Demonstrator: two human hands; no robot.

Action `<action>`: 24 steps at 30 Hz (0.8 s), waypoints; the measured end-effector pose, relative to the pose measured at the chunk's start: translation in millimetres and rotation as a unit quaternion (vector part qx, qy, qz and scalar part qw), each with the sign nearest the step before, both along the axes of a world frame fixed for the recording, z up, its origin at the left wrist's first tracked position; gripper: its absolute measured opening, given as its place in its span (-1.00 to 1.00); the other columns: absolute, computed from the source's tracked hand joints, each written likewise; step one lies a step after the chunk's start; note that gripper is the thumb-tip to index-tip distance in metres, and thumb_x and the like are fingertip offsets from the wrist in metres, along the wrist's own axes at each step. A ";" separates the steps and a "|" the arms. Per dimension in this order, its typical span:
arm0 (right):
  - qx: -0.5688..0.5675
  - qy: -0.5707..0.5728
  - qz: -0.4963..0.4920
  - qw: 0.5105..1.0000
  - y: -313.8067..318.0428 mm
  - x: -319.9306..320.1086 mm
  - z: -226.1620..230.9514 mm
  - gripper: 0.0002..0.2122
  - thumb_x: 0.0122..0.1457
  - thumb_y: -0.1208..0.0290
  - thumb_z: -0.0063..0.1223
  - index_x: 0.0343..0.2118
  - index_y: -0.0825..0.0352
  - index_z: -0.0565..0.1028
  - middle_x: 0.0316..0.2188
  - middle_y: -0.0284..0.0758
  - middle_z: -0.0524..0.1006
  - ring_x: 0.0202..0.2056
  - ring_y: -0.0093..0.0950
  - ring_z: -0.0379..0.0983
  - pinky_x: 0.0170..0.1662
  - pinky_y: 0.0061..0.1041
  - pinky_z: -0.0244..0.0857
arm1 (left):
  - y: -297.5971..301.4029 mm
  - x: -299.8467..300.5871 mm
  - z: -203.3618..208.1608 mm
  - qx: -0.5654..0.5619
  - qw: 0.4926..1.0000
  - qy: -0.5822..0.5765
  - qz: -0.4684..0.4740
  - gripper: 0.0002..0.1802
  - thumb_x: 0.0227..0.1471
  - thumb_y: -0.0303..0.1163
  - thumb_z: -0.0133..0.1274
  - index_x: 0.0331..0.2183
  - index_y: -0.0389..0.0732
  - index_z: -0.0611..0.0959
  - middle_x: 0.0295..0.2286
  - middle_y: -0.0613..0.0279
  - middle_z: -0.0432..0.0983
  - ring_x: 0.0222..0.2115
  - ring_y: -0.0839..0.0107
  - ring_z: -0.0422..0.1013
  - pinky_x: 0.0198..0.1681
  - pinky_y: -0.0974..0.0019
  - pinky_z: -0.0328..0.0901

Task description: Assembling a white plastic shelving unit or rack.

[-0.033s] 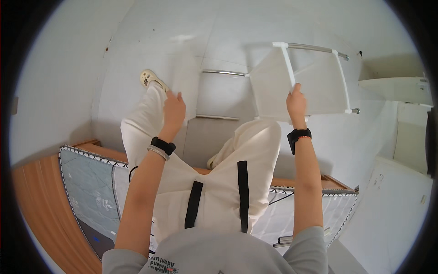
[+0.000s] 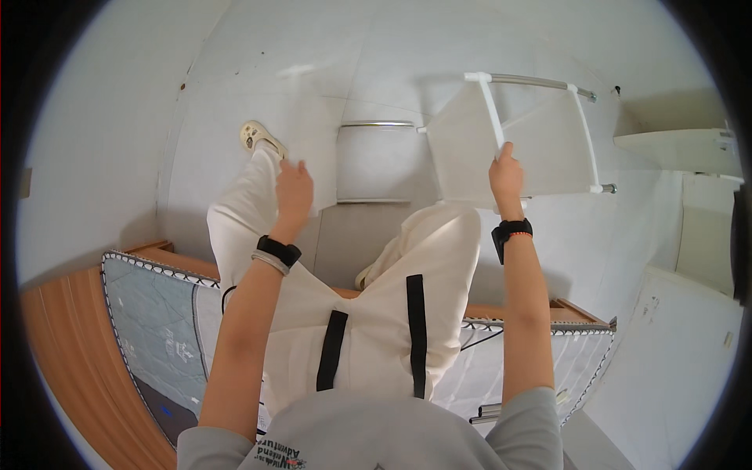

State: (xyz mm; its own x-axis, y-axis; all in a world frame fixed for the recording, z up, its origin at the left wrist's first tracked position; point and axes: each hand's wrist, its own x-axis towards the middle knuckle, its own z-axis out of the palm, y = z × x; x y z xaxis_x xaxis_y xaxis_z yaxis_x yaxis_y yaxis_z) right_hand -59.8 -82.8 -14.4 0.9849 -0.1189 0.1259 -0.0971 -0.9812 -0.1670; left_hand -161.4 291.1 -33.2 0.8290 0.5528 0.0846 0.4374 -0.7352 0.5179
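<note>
My right hand (image 2: 507,182) is closed round the white edge of a shelf rack section (image 2: 462,145). That section has white panels, white corner joints and metal tubes (image 2: 533,81) on its far right side. My left hand (image 2: 295,192) grips a separate white shelf panel (image 2: 319,145), which is smeared by motion. Two metal tubes, a far one (image 2: 377,124) and a near one (image 2: 372,201), reach from this panel toward the right section. A small gap parts the far tube's end from the white joint (image 2: 421,130); the near tube's end also stands apart.
Behind my legs is a bed with a wooden frame (image 2: 576,315) and a quilted mat (image 2: 153,313). A cream shoe (image 2: 252,135) is on the pale floor by the left panel. At the right stands a white cabinet (image 2: 677,150) with a protruding shelf.
My left hand and its panel have shifted slightly left. The far tube has come away from the joint on the right section, which has barely moved.
</note>
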 end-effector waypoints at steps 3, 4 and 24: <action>0.008 0.003 -0.008 1.000 6.8 -0.9 -5.2 -0.77 0.07 0.46 -0.16 -0.24 0.33 0.13 -0.52 0.04 0.46 -0.47 0.05 0.40 -0.44 -0.07 0.30 | 52.9 -24.0 -36.2 0.033 0.998 -0.026 0.052 -0.60 0.06 -0.21 -0.16 -0.46 -0.44 0.43 -0.53 -0.22 0.43 -0.46 -0.13 0.39 -0.38 -0.03 0.28; 0.011 0.000 -0.011 1.000 5.2 1.9 -5.4 -0.77 0.07 0.46 -0.16 -0.24 0.33 0.13 -0.52 0.04 0.46 -0.47 0.05 0.40 -0.44 -0.07 0.30 | 68.5 -30.2 -36.3 -0.008 0.993 -0.005 0.118 -0.58 0.05 -0.21 -0.15 -0.49 -0.46 0.45 -0.54 -0.24 0.43 -0.46 -0.12 0.40 -0.37 -0.03 0.27; 0.121 -0.199 0.080 0.969 2.4 -53.7 43.4 -0.60 -0.03 0.43 0.01 -0.11 0.42 0.24 -0.16 -0.09 0.33 -0.16 -0.14 0.31 -0.11 -0.29 0.22 | 87.9 -82.5 136.9 -0.162 0.978 -0.132 0.023 -0.67 0.07 -0.23 -0.08 -0.36 -0.36 0.45 -0.62 0.09 0.44 -0.60 0.33 0.37 -0.50 0.31 0.26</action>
State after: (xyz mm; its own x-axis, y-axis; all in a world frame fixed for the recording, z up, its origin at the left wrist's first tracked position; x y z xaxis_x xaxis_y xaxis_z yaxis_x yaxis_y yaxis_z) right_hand -113.5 -80.4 29.0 0.8718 -0.0417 0.4880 0.1734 -0.9055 -0.3872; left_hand -243.9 379.0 103.7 0.7756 0.6221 0.1071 0.2849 -0.4964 0.8200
